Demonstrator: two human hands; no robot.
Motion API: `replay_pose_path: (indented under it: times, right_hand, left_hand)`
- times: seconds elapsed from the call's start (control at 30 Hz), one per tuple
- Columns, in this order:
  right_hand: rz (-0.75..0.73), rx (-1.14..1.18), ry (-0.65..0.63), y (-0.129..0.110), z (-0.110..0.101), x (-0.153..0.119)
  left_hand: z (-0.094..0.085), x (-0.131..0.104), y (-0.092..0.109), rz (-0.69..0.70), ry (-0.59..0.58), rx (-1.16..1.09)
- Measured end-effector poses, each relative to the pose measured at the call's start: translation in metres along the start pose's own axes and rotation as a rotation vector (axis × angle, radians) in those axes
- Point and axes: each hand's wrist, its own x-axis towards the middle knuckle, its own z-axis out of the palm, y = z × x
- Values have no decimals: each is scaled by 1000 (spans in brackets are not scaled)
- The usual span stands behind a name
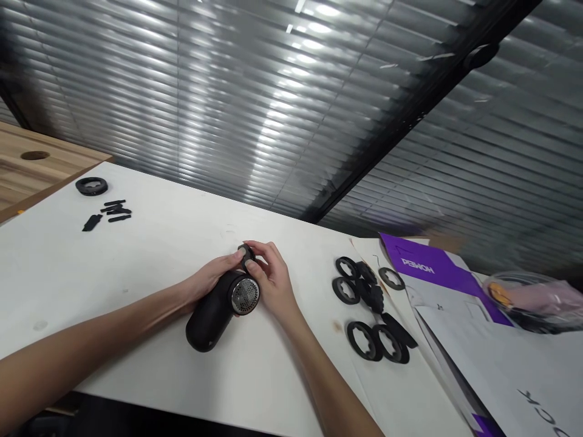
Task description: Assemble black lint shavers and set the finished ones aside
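Observation:
A black fabric shaver (210, 320) with a round, perforated metal head (245, 296) is above the white table, its body slanting down to the left. My left hand (213, 276) is closed around its far side, with most of the fingers hidden behind the body. The left thumb reaches a small dark rounded part (246, 255) just beyond the metal head. My right hand (272, 280) pinches that same part between thumb and fingers. Whether the part is joined to the shaver cannot be made out.
Several black rings (362, 340) and dark pieces lie on the right of the white table (150, 267). Flat black strips (119, 210) and a ring stack (92, 186) sit at the far left. Purple-and-white packaging (426, 262) and a plastic bag (537, 300) occupy the right side.

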Motion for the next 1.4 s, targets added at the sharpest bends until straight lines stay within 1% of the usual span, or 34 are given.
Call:
replay_pose_path:
  times: [0.23,0.5,0.57,0.63,0.7,0.73,0.77,0.83,0.9,0.97,1.03,1.1,1.27,1.3,1.33,1.4]
  right_hand:
    - [-2,-8,18,-3,1,0]
    - [-15,-40,47,-6,3,-1]
    - [-18,-51,57,-6,4,-1]
    - [-32,-68,55,-4,4,1]
    - [-58,-91,61,-2,2,3]
    - [-70,-103,71,-2,0,5]
    - [-78,-114,86,-1,-2,6]
    - [-80,-118,123,1,-6,8]
    - [-70,-93,144,2,-9,8]
    - [-60,-59,146,2,-11,8]
    - [-53,-39,134,1,-11,7]
    - [-54,-33,121,0,-10,5]
    - [-75,-26,73,-4,-6,2]
    - [-79,-24,60,-6,-6,1]
    - [-88,-18,49,-8,-5,-1]
    - [-110,9,29,-13,-2,-4]
  left_hand:
    - [2,0,-2,116,-20,23]
    - [1,0,-4,153,-4,9]
    - [2,1,-3,117,20,21]
    - [1,1,-2,36,41,34]
    - [-3,3,0,-3,58,45]
    - [-6,4,2,20,82,59]
    - [-11,6,4,72,121,83]
    - [-22,8,9,224,224,174]
    - [-32,9,15,366,312,333]
    - [-39,10,20,452,365,529]
    - [-43,10,24,495,392,699]
    - [-44,11,25,521,399,815]
    - [-45,12,19,490,379,936]
    - [-45,11,18,515,390,964]
    - [-43,10,16,571,400,1008]
    - [-38,6,12,762,392,1125]
